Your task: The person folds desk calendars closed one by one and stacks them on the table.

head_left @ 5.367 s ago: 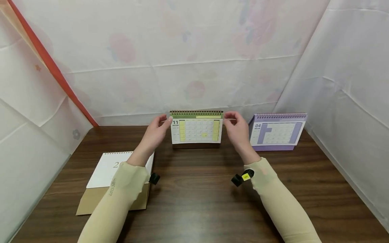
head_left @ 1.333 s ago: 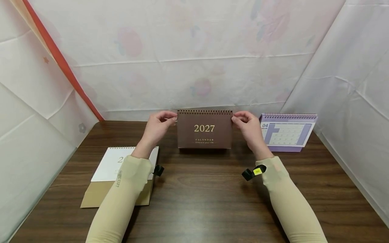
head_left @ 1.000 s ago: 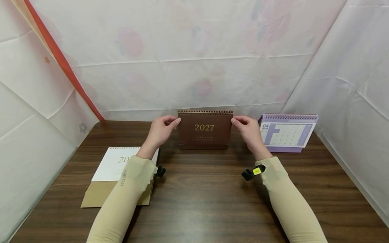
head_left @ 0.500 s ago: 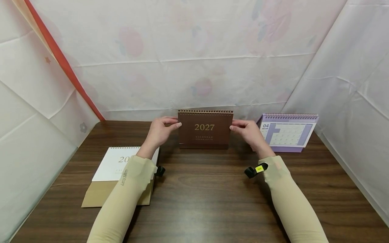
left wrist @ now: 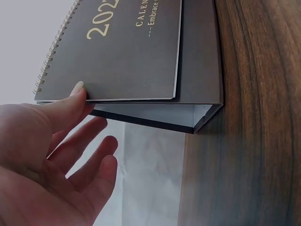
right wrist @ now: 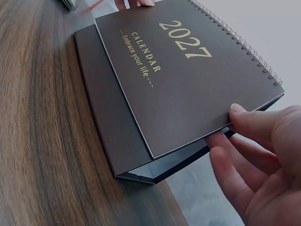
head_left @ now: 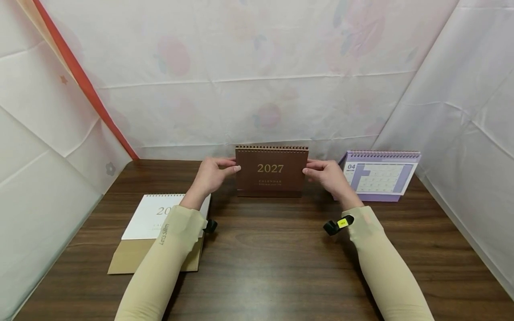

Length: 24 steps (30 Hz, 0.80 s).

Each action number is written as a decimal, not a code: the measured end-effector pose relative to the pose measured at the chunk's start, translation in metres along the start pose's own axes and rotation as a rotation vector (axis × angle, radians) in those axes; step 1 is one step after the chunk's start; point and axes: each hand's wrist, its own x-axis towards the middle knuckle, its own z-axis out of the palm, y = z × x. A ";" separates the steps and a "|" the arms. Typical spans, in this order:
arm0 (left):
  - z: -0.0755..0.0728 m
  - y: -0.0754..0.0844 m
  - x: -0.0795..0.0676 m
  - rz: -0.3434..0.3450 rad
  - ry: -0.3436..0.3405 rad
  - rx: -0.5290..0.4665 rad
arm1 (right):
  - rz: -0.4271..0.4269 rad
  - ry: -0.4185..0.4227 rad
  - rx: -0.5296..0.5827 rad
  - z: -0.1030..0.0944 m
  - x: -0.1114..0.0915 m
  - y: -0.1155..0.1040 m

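Observation:
A brown desk calendar (head_left: 270, 171) with gold "2027" lettering stands upright at the back middle, its wire binding along the top. My left hand (head_left: 211, 174) pinches its left side edge. In the left wrist view the thumb (left wrist: 70, 106) lies on the cover, and the index finger goes behind it. On the opposite side my right hand (head_left: 326, 175) pinches the right edge, thumb in front and fingers behind, as the right wrist view shows. The calendar's folded base stands on the table, hollow and open at its sides.
On the left lies a white calendar with a tan base (head_left: 132, 257), partly hidden by my left forearm. A purple calendar (head_left: 379, 176) showing "04" stands at the right, close to my right hand. White curtains (head_left: 257, 80) hang behind and beside the wooden table (head_left: 257, 263).
The yellow-and-white "11" page faced front earlier; the brown cover now lies over it. Both hands have since slid a little down the calendar's side edges.

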 end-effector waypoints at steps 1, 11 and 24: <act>0.000 0.001 0.000 0.002 0.001 0.000 | 0.000 0.005 0.010 0.000 0.002 0.004; -0.012 0.015 -0.001 -0.001 0.008 0.033 | -0.023 0.020 -0.068 -0.011 0.003 -0.011; -0.021 0.032 -0.030 0.093 0.031 0.108 | -0.017 0.019 -0.144 -0.016 -0.025 -0.029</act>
